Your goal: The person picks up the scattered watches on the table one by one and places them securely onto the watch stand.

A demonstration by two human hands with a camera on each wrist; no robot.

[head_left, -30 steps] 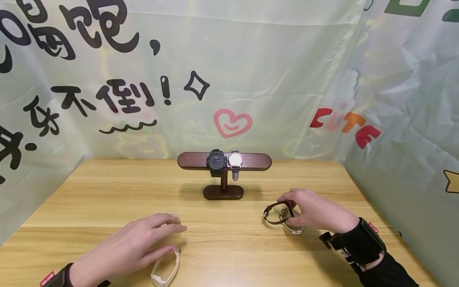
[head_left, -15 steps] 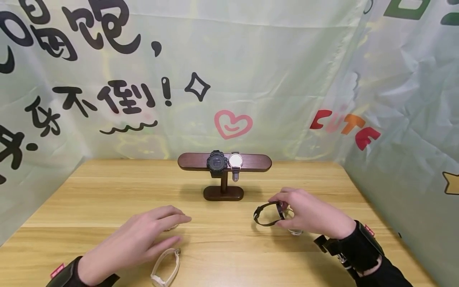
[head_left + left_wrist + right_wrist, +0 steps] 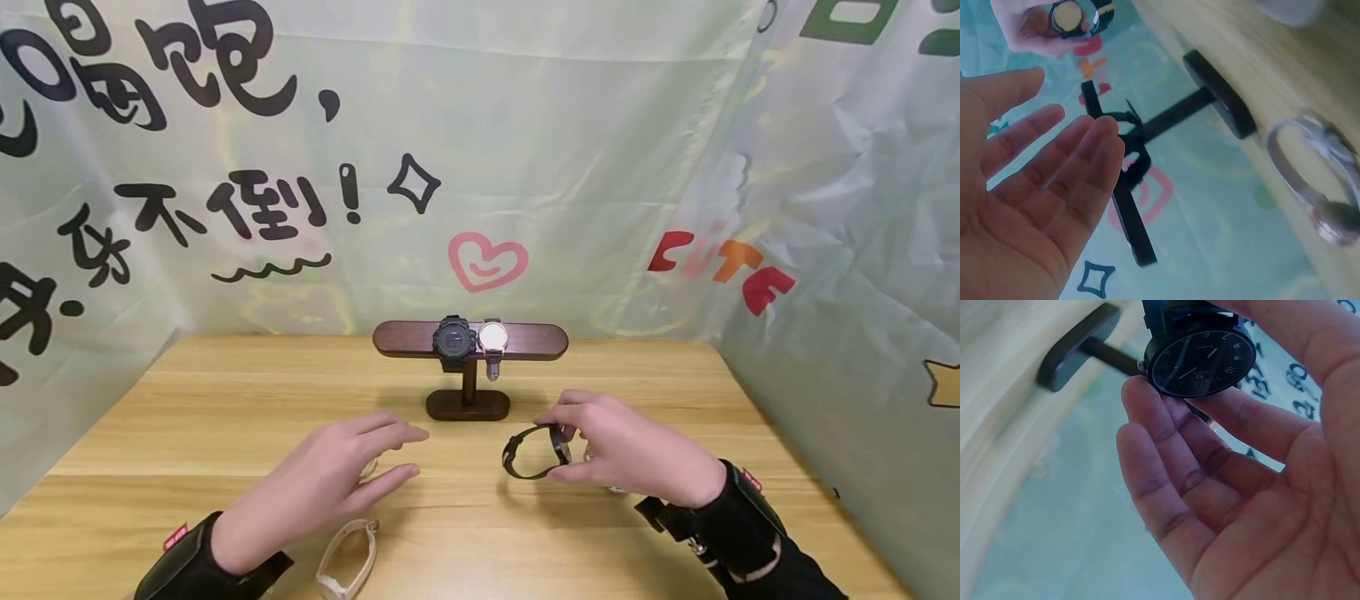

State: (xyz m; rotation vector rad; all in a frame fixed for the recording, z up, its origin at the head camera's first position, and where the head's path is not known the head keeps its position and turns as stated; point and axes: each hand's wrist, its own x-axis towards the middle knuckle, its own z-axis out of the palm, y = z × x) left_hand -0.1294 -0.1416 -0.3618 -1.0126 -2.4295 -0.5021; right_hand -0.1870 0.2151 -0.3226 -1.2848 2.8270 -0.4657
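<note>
Between thumb and fingers my right hand pinches a black wristwatch, its buckled strap forming a loop toward the left. The right wrist view shows its round black dial close up. My left hand hovers over the table with straight fingers, palm bare in the left wrist view. A white-strapped watch lies just below it, and another pale watch is mostly hidden behind its fingers. Beneath the right hand, a further watch shows only a sliver.
At the table's back stands a dark wooden watch stand. It carries a chunky black digital watch and a watch with a pale round face. Printed cloth hangs behind and along the right side of the wooden table.
My right hand has carried the black watch left, away from the watch beneath it. My left hand has moved right and farther forward, its fingers still extended.
</note>
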